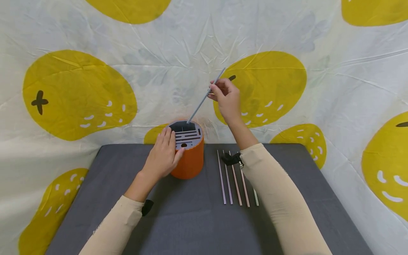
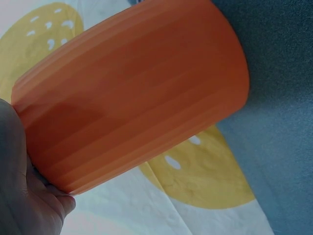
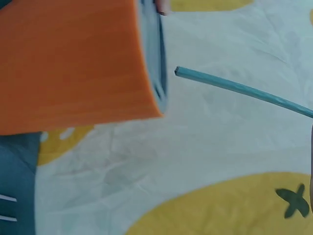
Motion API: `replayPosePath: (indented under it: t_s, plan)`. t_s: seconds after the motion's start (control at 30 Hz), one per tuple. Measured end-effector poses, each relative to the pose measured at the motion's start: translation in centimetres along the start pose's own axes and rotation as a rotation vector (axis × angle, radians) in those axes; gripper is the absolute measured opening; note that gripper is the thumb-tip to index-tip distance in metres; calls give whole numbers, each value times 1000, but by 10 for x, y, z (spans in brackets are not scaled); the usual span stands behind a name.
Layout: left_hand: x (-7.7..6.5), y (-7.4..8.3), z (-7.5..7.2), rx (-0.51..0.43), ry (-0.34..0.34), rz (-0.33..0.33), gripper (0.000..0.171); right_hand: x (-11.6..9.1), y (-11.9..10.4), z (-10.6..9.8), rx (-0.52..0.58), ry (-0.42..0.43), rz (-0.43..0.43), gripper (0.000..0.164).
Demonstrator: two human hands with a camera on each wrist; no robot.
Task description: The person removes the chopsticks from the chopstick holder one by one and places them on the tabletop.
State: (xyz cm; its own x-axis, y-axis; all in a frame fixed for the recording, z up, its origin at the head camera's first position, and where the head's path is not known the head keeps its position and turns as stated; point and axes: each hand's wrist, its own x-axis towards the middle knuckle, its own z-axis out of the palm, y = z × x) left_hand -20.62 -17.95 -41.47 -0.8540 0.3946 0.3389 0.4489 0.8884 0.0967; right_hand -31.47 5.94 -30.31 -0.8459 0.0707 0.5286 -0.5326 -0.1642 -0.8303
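Note:
A round orange knife block [image 1: 188,163] with a grey slotted top [image 1: 191,142] stands upright on the table. My left hand [image 1: 162,156] rests on the left of its rim, fingers fairly straight across the top and thumb at the near side. Up to the right, my right hand [image 1: 228,101] pinches a thin blue-grey chopstick [image 1: 200,102] near its upper part. The chopstick slants down toward the large dark opening at the back of the top. In the right wrist view its lower tip is a small gap away from the orange block [image 3: 73,63].
Several chopsticks [image 1: 237,186] in purple, pink and pale green lie side by side on the dark grey table [image 1: 191,226], right of the block. My right forearm partly covers them. A white cloth with yellow fruit prints [image 1: 79,94] hangs behind the table.

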Motion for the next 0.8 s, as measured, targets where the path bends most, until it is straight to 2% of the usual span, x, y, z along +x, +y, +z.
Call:
replayPosePath:
  t_s: [0.3,0.53,0.8]
  plan:
    - [0,0,0,-2,-24,-9,74,-4,-23,-39,15,66,17,20]
    - [0,0,2,-4,-22,-10,74,-17,-20,-82,-127,59,16,10]
    - [0,-1,2,-3,-24,-15,75,-36,-7,-133,-326,25,60,16]
